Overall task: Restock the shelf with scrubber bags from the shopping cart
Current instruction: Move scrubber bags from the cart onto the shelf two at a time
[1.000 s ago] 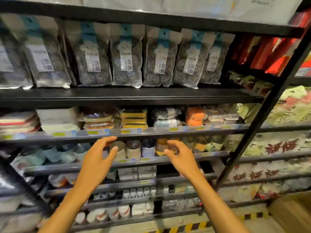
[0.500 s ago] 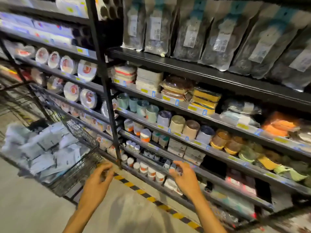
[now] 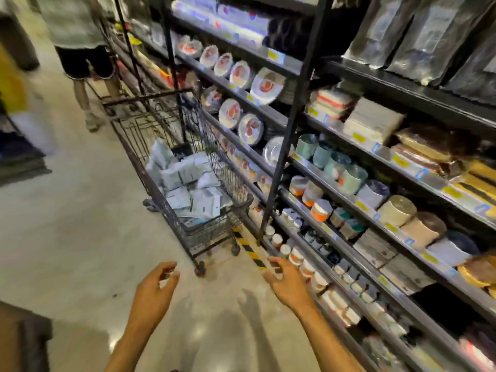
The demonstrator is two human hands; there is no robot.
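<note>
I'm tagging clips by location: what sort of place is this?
Most likely a retail store aisle, household goods. Black metal shelves carry yellow price tags and rows of wrapped white paper plates, and a dark wire shopping cart holding pale scrubber bags stands on the glossy floor.

The shopping cart stands on the floor, just left of the shelves, with scrubber bags piled in it. More bags stand on the upper shelf, far right. Before the cart hover both hands — left hand over the aisle, right hand beside the lowest shelves. Behind the cart stands another person.
</note>
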